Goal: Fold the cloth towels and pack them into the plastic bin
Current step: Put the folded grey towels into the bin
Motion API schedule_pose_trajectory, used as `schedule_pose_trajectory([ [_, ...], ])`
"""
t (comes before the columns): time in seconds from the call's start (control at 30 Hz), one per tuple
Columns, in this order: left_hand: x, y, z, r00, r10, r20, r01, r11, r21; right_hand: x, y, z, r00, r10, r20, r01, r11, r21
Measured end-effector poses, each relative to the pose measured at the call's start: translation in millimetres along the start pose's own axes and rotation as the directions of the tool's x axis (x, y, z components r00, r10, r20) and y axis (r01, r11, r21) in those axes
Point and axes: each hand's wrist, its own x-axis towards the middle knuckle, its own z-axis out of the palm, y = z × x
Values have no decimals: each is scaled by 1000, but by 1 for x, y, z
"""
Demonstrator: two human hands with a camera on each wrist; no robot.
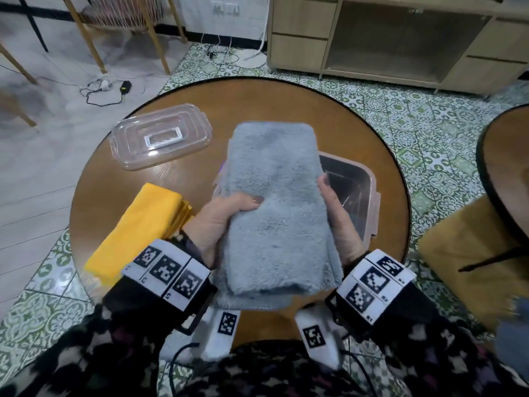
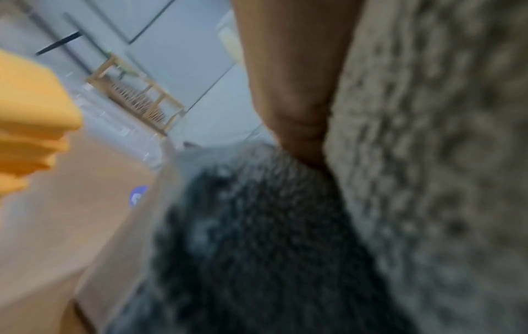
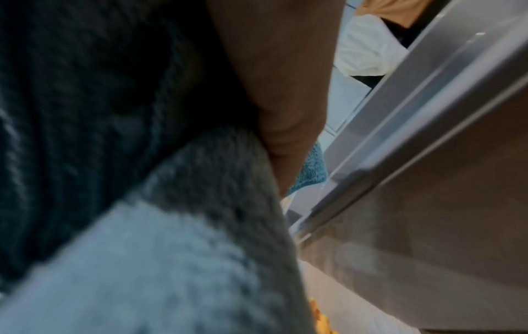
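The grey towel, folded into a long pad, is held up between my two hands over the round wooden table in the head view, and it hides most of the plastic bin behind it, so I see only the bin's right side and cannot tell what lies inside. The towel's long axis runs away from me, its far end over the bin and its near end between my wrists. My left hand grips the left edge with the thumb curled over the top; my right hand clasps the right edge, thumb along the side, with the fingers of both out of sight beneath. A folded yellow towel lies on the table to the left, the clear lid beyond it, with green patterned floor tiles and a wooden cabinet further off. The left wrist view is blurred: my left hand presses into grey towel pile, the yellow towel sits at the left edge, and a chair stands far off. The right wrist view is dim and soft: my right hand lies against the grey towel, with the bin wall close beside it.
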Motion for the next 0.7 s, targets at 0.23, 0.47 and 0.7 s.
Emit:
schedule_pose_trajectory([
  [0.23,12,-4,10,984,144,-108,-107,950,294,-4,-3,-20,993,73,96,-84,990,116],
  [0.47,17,3,8,996,-8,-90,32,964,265,3,-10,-29,989,40,-142,-38,999,14],
  [0.7,9,-12,-8,962,231,-145,-121,838,533,8,-14,-36,969,59,-238,-91,988,-125],
])
